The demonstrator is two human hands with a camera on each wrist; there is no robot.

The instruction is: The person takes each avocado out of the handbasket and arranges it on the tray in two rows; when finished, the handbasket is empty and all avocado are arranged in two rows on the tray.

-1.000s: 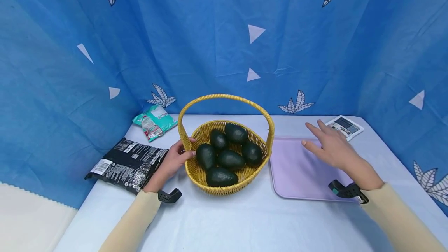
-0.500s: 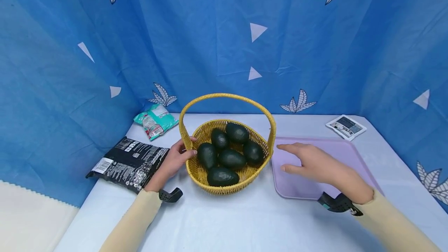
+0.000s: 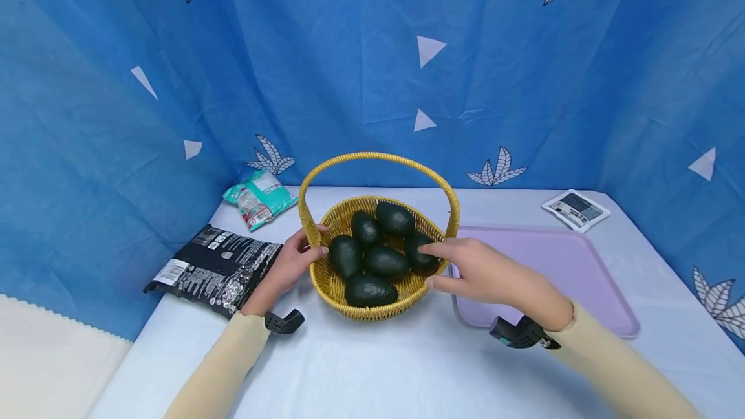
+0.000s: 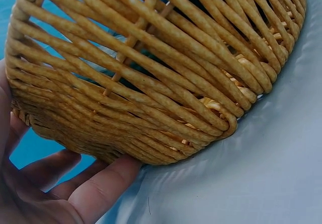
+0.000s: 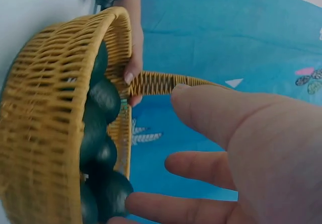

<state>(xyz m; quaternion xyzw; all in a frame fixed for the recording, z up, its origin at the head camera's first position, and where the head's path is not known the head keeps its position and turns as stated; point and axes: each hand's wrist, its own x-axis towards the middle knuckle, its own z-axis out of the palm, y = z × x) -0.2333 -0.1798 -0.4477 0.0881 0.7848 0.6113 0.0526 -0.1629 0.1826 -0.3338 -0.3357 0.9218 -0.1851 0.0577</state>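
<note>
A yellow wicker basket (image 3: 361, 314) with a tall arched handle holds several dark green avocados (image 3: 386, 262). My left hand (image 3: 288, 270) grips its left side by the handle's foot, thumb over the rim; in the left wrist view the fingers (image 4: 108, 183) lie against the woven wall. Over the right rim reaches my right hand (image 3: 489, 273), its forefinger overlapping the rightmost avocado (image 3: 416, 256) and its thumb at the basket's edge. The right wrist view shows the fingers (image 5: 176, 207) of that hand spread apart, with nothing held between them and the thumb.
Right of the basket lies a flat lilac tray (image 3: 559, 264), with a small white packet (image 3: 576, 210) behind it. On the left are a black bag (image 3: 215, 270) and a teal packet (image 3: 260, 199). A blue curtain (image 3: 361, 70) rises behind the white table (image 3: 372, 367).
My right hand has moved left, from above the tray to the basket's right rim and the avocado there. The left hand has kept its grip on the basket.
</note>
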